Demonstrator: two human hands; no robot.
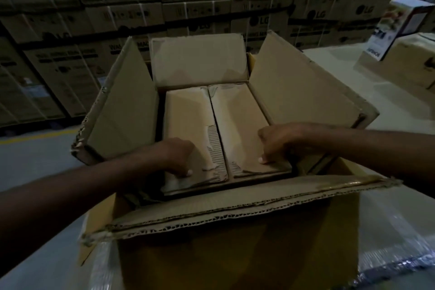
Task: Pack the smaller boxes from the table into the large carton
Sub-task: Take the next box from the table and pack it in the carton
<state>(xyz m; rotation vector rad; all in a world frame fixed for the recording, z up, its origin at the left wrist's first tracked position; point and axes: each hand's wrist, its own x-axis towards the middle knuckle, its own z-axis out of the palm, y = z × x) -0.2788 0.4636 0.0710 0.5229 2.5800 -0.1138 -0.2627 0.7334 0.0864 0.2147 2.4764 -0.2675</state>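
The carton (235,209) was matt corrugated cardboard; the box's (188,120) paper skin was torn rough; the table's (400,231) film shone.

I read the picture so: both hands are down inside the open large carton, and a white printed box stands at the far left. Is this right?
Not quite. The head view shows the white printed box at the far right, on top of a brown carton, not at the left. The rest holds: the left hand and the right hand are down inside the open large carton.
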